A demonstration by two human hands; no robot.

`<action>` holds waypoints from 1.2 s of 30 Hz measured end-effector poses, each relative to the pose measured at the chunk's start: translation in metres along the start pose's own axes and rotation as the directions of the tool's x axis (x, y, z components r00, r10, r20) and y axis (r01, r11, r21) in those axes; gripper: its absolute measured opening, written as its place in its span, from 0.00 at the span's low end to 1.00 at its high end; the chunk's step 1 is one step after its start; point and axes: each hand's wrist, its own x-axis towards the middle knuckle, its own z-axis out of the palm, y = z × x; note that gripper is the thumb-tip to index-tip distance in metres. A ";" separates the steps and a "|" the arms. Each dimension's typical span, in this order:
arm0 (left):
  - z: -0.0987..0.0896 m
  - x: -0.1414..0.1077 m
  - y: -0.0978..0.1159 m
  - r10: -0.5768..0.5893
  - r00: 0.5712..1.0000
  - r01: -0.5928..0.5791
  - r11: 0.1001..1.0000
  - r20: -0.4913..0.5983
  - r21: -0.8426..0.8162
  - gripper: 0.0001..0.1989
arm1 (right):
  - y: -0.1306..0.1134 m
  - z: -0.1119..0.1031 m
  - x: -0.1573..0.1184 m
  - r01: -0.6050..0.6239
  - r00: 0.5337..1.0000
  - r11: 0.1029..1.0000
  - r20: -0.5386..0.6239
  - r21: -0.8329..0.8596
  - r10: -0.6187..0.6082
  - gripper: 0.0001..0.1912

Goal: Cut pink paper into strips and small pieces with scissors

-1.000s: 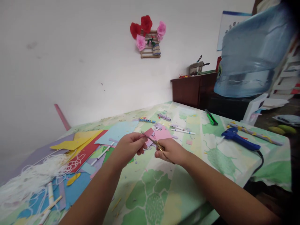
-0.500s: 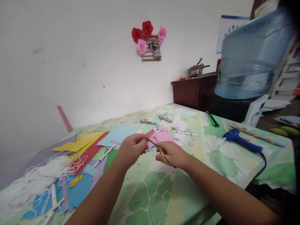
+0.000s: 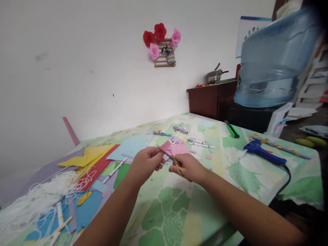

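In my right hand is a pair of scissors with gold handles, its blades pointing up and left. The fingers of my left hand are pinched together close to the blade tips; whatever lies between them is too small or too hidden to make out. Just behind the hands lie pink paper pieces and small lilac scraps. A light blue sheet rests beyond my left hand.
At left are coloured sheets, a red one among them, and a heap of white string. At right lie a blue glue gun with a cord, a green utility knife and a decorated stick. White pens lie behind my hands.
The scissor blades have shifted slightly, and their tips now show above my left fingers. My left hand has moved a little to the right. The scissors stay in my right hand.
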 end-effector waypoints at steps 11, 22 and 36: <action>-0.003 0.005 -0.005 -0.006 1.000 0.004 0.997 -0.026 -0.081 0.10 | 0.002 0.005 0.001 -0.053 0.998 0.999 -0.036 -0.008 0.052 0.20; 0.004 0.008 -0.012 0.005 1.000 -0.003 0.995 0.015 -0.095 0.11 | 0.002 0.009 0.002 -0.059 0.998 0.998 -0.022 -0.032 0.058 0.19; 0.010 0.008 -0.012 -0.023 1.000 0.021 0.993 -0.017 -0.117 0.10 | 0.001 0.011 0.003 -0.043 0.999 0.999 -0.011 -0.017 0.043 0.20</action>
